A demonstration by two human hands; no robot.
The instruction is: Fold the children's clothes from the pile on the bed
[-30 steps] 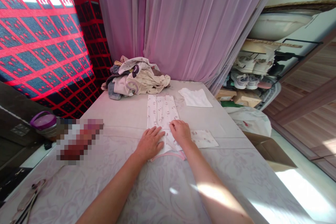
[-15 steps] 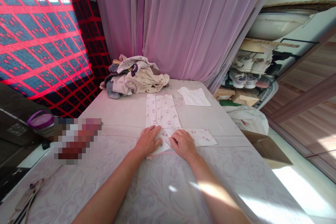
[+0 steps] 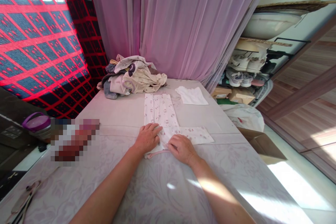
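Observation:
A white child's long-sleeved shirt (image 3: 160, 108) with a small print and pink neckline trim lies on the covered surface, its body narrowed by folds and pointing away from me. One sleeve (image 3: 198, 134) stretches out to the right. My left hand (image 3: 147, 139) rests flat on the left shoulder area, fingers extended and close together. Near the neckline, my right hand (image 3: 182, 148) has its fingers curled on the fabric, apparently pinching it; the thumb is mostly hidden. A smaller folded white cloth (image 3: 193, 96) lies beyond the sleeve.
A heap of crumpled clothes (image 3: 133, 78) sits at the far left against purple curtains (image 3: 178, 24). A blurred-out item (image 3: 76, 140) and cords (image 3: 25, 199) lie on the left. On the right floor stand an open cardboard box (image 3: 262, 147) and a shoe rack (image 3: 241, 77).
My right hand has shifted slightly down toward the neckline. My left hand stays on the shirt's shoulder. The whole view has moved a little.

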